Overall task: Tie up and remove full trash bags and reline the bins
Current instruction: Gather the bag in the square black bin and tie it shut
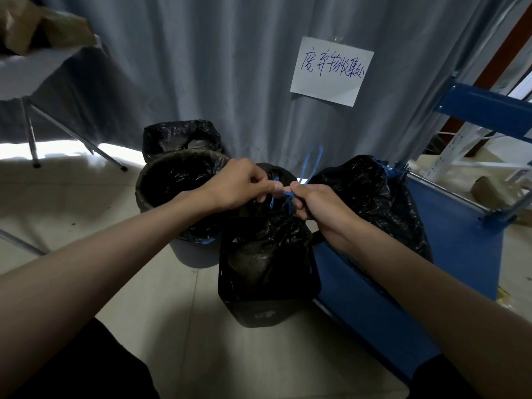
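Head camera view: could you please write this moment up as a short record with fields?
setting: tiled floor in front of a grey curtain with a handwritten paper sign
left hand: pinches the blue drawstring
right hand: pinches the same drawstring
bag being tied: black trash bag, still inside the square black bin
other bins: round lined bin to the left, another lined bin behind it
already tied: full black bag resting on the blue cart

Both forearms outstretched, left hand (240, 184) and right hand (318, 201) in pinching grip.
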The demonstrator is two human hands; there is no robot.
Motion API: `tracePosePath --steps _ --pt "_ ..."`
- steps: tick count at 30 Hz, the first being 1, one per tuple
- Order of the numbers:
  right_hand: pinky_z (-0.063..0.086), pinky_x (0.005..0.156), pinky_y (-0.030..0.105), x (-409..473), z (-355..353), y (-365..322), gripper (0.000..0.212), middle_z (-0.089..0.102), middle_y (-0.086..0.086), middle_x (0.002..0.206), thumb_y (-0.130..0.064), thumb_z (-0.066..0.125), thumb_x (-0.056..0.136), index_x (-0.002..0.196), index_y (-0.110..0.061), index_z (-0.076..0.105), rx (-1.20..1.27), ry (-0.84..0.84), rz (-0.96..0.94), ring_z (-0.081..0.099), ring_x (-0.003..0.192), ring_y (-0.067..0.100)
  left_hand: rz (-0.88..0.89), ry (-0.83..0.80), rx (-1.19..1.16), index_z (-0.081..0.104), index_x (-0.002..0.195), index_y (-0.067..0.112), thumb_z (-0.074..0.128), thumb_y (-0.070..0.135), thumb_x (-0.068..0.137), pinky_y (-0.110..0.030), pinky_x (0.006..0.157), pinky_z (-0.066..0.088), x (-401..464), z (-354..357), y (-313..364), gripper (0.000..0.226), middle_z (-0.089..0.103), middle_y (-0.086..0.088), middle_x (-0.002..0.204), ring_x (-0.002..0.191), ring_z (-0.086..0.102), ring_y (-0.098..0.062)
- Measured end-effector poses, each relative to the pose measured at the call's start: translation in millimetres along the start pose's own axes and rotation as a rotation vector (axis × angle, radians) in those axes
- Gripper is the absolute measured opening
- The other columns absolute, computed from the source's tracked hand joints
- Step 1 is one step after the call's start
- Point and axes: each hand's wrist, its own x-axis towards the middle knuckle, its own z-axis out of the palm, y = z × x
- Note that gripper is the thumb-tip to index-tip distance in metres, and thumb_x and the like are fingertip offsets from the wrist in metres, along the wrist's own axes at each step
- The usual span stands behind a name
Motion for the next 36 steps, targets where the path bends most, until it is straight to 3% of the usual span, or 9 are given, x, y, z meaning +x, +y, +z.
tracePosePath --steps 2,5,10,14,17,21,27,31,36 --pt "0.038 0.058 0.020 1 -4 1 0.035 0.051 -0.004 0.064 -0.027 0.043 0.105 0.104 -0.011 0.074 0.002 0.032 0.018 0.043 0.048 0.006 -0.023 0.031 0.022 0.053 0.050 0.014 0.065 0.047 0.088 -0.025 0.050 0.030 3 -6 -4 0.052 0.044 -0.001 0.045 0.045 0.036 -0.008" --pt "0.044 0.054 0.015 -1 -7 3 0.032 0.065 -0.001 0.069 -0.030 0.048 0.103 0.097 -0.014 0.075 0.048 0.058 0.055 0.058 0.054 0.006 -0.038 0.060 0.054 0.044 0.047 0.013 0.068 0.043 0.087 -0.023 0.047 0.026 5 -14 -10 0.056 0.037 0.000 0.044 0.044 0.032 -0.010" --pt "0.047 0.054 0.015 -6 -10 5 0.021 0.074 0.007 0.077 -0.025 0.062 0.096 0.091 -0.009 0.075 0.075 0.107 0.027 0.068 0.062 0.009 -0.003 0.025 0.123 0.059 0.045 0.021 0.073 0.057 0.074 -0.033 0.056 0.045 5 -9 -31 0.048 0.059 -0.005 0.052 0.053 0.056 -0.019" --pt "0.046 0.053 0.014 -8 -8 5 0.020 0.073 0.007 0.074 -0.020 0.062 0.096 0.089 -0.006 0.074 0.013 0.070 -0.041 0.063 0.058 0.009 0.078 0.087 0.170 0.073 0.071 0.023 0.068 0.060 0.079 -0.034 0.068 0.052 5 -1 -21 0.039 0.068 0.005 0.069 0.067 0.063 -0.008" --pt "0.045 0.054 0.017 -8 -5 5 0.020 0.072 0.005 0.067 -0.020 0.064 0.095 0.080 -0.009 0.073 -0.060 0.070 -0.088 0.062 0.055 0.010 0.088 -0.053 -0.060 0.077 0.089 0.023 0.075 0.048 0.079 -0.023 0.072 0.052 0 7 -3 0.027 0.073 0.007 0.075 0.071 0.066 -0.003" --pt "0.043 0.052 0.018 -9 -3 6 0.021 0.070 0.007 0.062 -0.022 0.068 0.092 0.077 -0.009 0.075 -0.172 0.058 -0.157 0.062 0.053 0.010 -0.028 -0.206 -0.458 0.075 0.096 0.006 0.079 0.016 0.080 -0.018 0.062 0.044 -6 22 3 0.019 0.064 -0.001 0.064 0.059 0.054 -0.007" --pt "0.044 0.054 0.021 -8 -5 8 0.018 0.070 0.011 0.060 -0.027 0.069 0.091 0.079 -0.016 0.077 -0.269 0.078 -0.229 0.055 0.052 0.017 -0.177 -0.334 -0.534 0.068 0.089 -0.010 0.073 0.022 0.086 -0.020 0.047 0.034 -9 29 3 0.032 0.048 -0.009 0.059 0.049 0.041 -0.013" --pt "0.042 0.050 0.021 -7 -8 11 0.017 0.069 0.014 0.060 -0.026 0.071 0.090 0.088 -0.012 0.079 -0.282 0.078 -0.231 0.055 0.049 0.020 -0.179 -0.235 -0.415 0.074 0.081 -0.001 0.082 0.024 0.077 -0.020 0.065 0.042 -7 36 4 0.027 0.061 -0.003 0.066 0.062 0.051 -0.004" --pt "0.040 0.043 0.019 -5 -6 12 0.034 0.060 0.008 0.049 -0.028 0.063 0.096 0.075 -0.003 0.072 -0.175 0.180 -0.137 0.056 0.042 0.021 -0.159 -0.009 -0.148 0.068 0.059 0.020 0.082 0.033 0.072 -0.023 0.059 0.043 -4 44 8 0.023 0.062 0.003 0.057 0.054 0.052 -0.004"
